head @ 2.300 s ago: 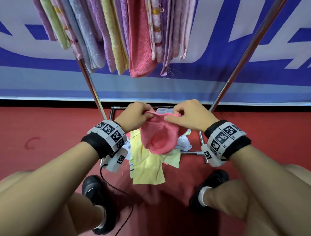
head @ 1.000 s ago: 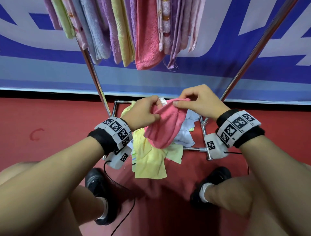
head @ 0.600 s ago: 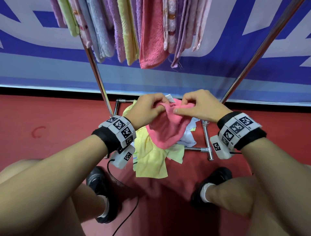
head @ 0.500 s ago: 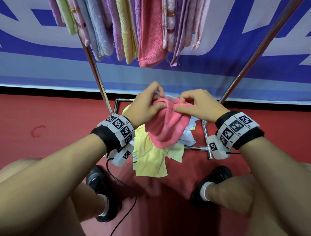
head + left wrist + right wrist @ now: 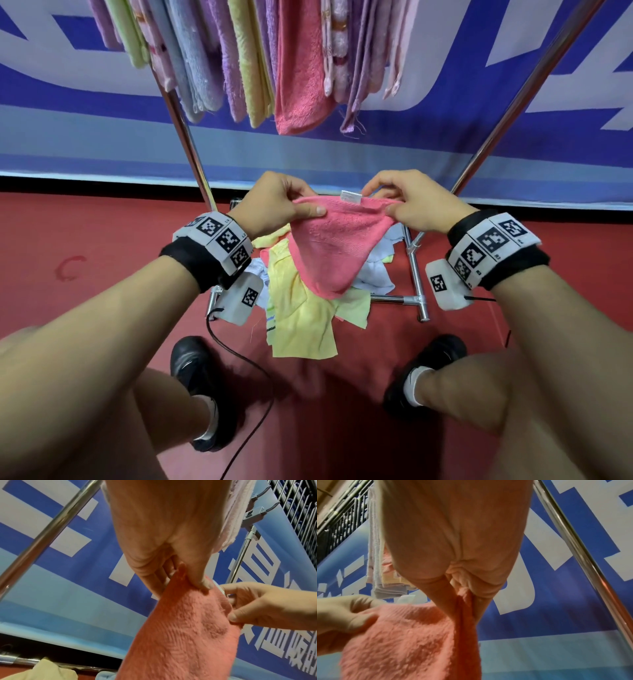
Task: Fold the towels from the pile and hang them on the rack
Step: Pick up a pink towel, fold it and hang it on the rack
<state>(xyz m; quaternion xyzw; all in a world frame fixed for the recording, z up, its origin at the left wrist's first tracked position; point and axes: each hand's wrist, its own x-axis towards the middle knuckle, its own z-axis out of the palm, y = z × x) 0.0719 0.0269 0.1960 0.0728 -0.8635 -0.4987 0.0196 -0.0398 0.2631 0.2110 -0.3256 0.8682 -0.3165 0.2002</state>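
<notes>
A pink towel (image 5: 334, 246) hangs between my two hands above the pile, its top edge stretched level and a white label at the middle. My left hand (image 5: 291, 204) pinches the top left corner, thumb on the near face. My right hand (image 5: 399, 202) pinches the top right corner. The left wrist view has the pink towel (image 5: 185, 635) held under the left thumb, and the right wrist view has the pink towel (image 5: 412, 639) gathered between the right fingers. The pile (image 5: 301, 318) of yellow, white and pale blue towels lies on the red floor inside the rack's base.
Several folded towels (image 5: 246, 58) hang from the rack above. Two slanted chrome poles (image 5: 185, 137) (image 5: 507, 106) flank my hands, and the base bar (image 5: 416, 274) lies at the right. My shoes (image 5: 195, 377) (image 5: 424, 370) and a black cable (image 5: 239, 359) are on the floor.
Both hands have moved apart along the pink towel's top edge, spreading it from a bunched lump into a wider sheet with the label showing.
</notes>
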